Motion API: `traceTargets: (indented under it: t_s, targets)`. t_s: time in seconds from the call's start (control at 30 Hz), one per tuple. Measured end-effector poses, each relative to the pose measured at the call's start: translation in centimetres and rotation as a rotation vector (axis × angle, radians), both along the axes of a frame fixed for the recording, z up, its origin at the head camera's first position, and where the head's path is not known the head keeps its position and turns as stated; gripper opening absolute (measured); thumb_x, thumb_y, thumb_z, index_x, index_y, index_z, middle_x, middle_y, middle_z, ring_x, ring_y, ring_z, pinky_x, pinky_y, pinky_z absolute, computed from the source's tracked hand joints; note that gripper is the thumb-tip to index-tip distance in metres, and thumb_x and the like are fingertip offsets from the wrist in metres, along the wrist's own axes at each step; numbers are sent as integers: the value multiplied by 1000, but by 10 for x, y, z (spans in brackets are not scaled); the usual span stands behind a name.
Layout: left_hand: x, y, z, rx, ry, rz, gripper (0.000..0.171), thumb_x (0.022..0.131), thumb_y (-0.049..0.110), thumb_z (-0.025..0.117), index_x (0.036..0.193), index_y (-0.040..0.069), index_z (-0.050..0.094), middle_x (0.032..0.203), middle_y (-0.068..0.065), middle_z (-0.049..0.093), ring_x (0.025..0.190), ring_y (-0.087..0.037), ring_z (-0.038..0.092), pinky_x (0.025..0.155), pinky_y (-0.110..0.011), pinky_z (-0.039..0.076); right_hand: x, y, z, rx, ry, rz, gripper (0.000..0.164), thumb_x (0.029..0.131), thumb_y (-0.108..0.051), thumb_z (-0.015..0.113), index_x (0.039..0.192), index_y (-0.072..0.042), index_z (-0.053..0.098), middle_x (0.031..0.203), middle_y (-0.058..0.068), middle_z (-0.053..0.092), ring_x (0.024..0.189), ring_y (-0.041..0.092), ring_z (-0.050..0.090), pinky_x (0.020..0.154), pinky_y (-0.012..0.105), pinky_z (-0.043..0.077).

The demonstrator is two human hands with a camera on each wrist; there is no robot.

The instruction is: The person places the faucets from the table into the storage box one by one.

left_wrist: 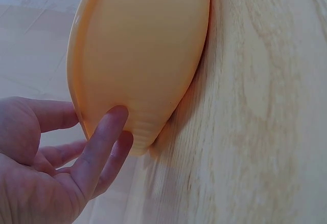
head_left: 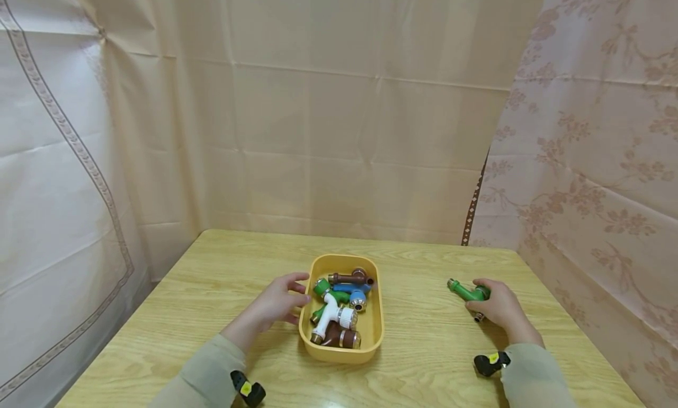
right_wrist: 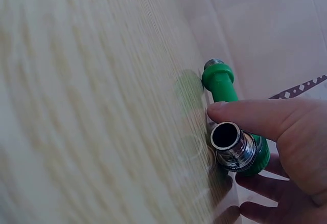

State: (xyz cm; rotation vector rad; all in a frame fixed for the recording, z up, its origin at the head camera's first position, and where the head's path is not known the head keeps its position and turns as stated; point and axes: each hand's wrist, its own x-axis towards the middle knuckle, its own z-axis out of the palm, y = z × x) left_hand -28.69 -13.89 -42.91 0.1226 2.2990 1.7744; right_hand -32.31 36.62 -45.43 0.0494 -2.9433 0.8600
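At the right of the table, my right hand (head_left: 495, 305) grips a green tap (head_left: 464, 291) by its handle end, thumb on the near side and fingers on the far side. In the right wrist view, the tap's chrome spout (right_wrist: 230, 141) faces the camera, and its threaded inlet (right_wrist: 213, 63) points away, close over the tabletop. My left hand (head_left: 279, 302) is beside a yellow bin (head_left: 382, 314), its fingers loosely spread against the outer wall and rim. Inside the bin lie a white tap (head_left: 331, 317), a blue tap (head_left: 358, 296), brown taps (head_left: 346, 278) and green pieces (head_left: 321, 287).
The wood-grain table (head_left: 418, 343) carries the bin near its middle. Beige cloth (head_left: 339, 131) hangs behind the table's back edge, a pale curtain (head_left: 58, 161) on the left, and a flower-patterned one (head_left: 604, 161) on the right.
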Motion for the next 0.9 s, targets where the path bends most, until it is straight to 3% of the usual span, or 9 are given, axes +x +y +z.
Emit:
traceTargets:
  t_s: [0.63, 0.9]
  targets:
    - [2, 0, 0, 6, 3, -9, 60, 96, 3, 66, 152, 4, 43, 125, -21, 52, 95, -30, 67, 65, -43, 63, 1, 0, 0, -3, -12, -36, 66, 86, -21, 81, 140, 7, 53, 126, 34, 55, 96, 35, 57, 77, 48, 52]
    - [2, 0, 0, 10, 7, 1, 60, 96, 3, 66, 151, 5, 44, 125, -20, 53, 94, -29, 67, 63, -43, 63, 1, -4, 5, 11, -4, -31, 68, 86, -23, 80, 142, 5, 53, 127, 33, 56, 98, 36, 57, 80, 50, 53]
